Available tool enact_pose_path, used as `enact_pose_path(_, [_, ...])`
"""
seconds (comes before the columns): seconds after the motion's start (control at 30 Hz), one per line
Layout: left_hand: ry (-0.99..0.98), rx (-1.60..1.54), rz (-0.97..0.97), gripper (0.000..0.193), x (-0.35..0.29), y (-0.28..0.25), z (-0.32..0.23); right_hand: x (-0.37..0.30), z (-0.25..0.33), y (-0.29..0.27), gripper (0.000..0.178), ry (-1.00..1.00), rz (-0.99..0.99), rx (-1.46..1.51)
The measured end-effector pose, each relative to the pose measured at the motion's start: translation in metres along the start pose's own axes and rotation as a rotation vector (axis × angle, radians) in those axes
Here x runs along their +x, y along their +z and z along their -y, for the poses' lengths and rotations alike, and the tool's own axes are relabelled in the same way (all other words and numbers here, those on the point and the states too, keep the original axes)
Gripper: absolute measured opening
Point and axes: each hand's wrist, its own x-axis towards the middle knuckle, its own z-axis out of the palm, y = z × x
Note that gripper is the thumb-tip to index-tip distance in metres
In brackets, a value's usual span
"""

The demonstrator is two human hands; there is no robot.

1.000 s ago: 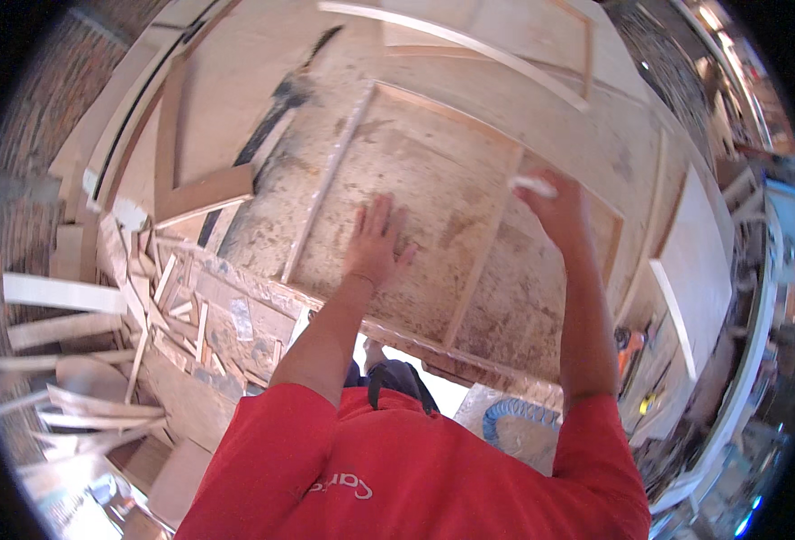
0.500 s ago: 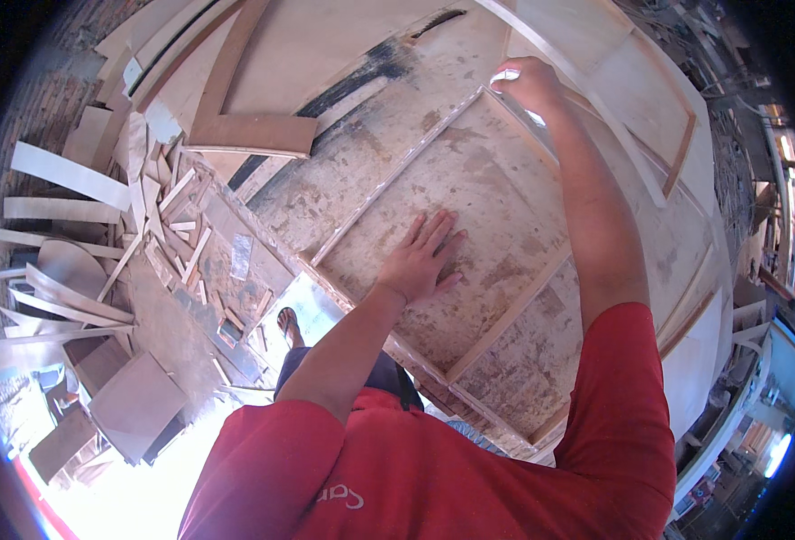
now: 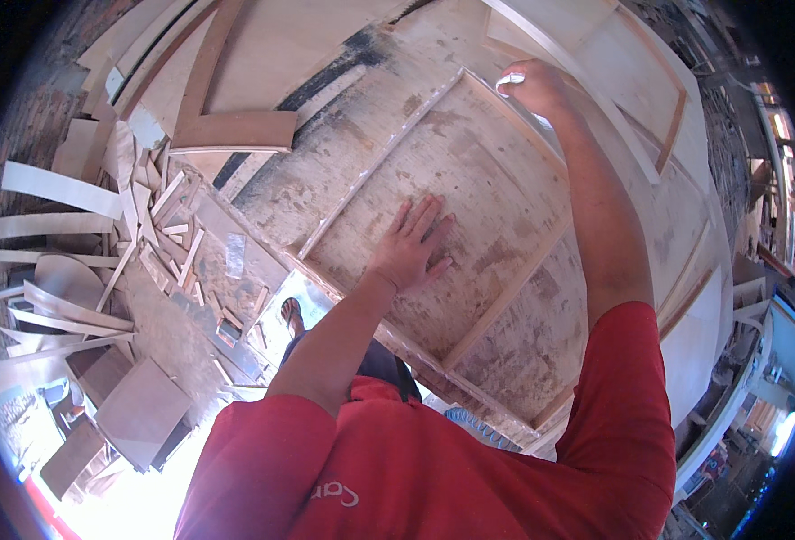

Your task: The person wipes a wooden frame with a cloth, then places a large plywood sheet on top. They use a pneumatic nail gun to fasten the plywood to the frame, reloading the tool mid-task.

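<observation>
My left hand point(image 3: 409, 249) lies flat with fingers spread on a stained plywood board point(image 3: 478, 225), inside a thin wooden frame point(image 3: 381, 165). Whitish smears and dabs run along the frame's left strip. Near the frame's far corner, my right hand point(image 3: 537, 90) is closed around a white squeeze bottle point(image 3: 510, 81). Fingers hide most of the bottle; its white end points left, just above the far strip. A wooden crosspiece point(image 3: 505, 322) spans the frame to the right of my left hand.
A brown L-shaped wooden piece point(image 3: 235, 130) lies on the board's far left. Offcuts and thin strips point(image 3: 159, 207) are heaped on the left. Pale framed panels point(image 3: 631, 72) lie at the right. A blue coiled hose point(image 3: 478, 425) shows below the board's near edge.
My right hand has moved a little to the right along the far strip, away from the corner, with the bottle. The left hand stays flat in place. The whole view has shifted slightly.
</observation>
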Motion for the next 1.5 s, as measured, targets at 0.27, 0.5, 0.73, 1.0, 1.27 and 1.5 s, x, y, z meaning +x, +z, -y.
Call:
enact_pose_path(0.27, [0.023,0.051,-0.053,0.077,0.0,0.008,0.001,-0.049,-0.046,-0.006,0.028,0.04,-0.051,-0.054])
enact_pose_path(0.5, [0.022,0.107,-0.035,0.074,0.001,0.01,0.002,-0.094,-0.079,-0.013,0.025,0.089,-0.077,-0.027])
enact_pose_path(0.73, [0.018,0.103,-0.055,0.076,0.001,0.006,-0.004,-0.148,-0.105,-0.024,0.025,0.178,-0.077,-0.033])
enact_pose_path(1.0, [0.029,0.146,-0.039,0.077,0.003,0.008,-0.003,-0.199,-0.154,-0.028,0.031,0.258,-0.096,-0.056])
enact_pose_path(1.27, [0.018,0.199,-0.036,0.076,0.003,0.009,-0.006,-0.246,-0.19,-0.033,0.035,0.373,-0.155,-0.091])
enact_pose_path(1.5, [0.024,0.182,-0.042,0.076,0.002,0.009,-0.008,-0.282,-0.223,-0.041,0.038,0.461,-0.11,-0.068])
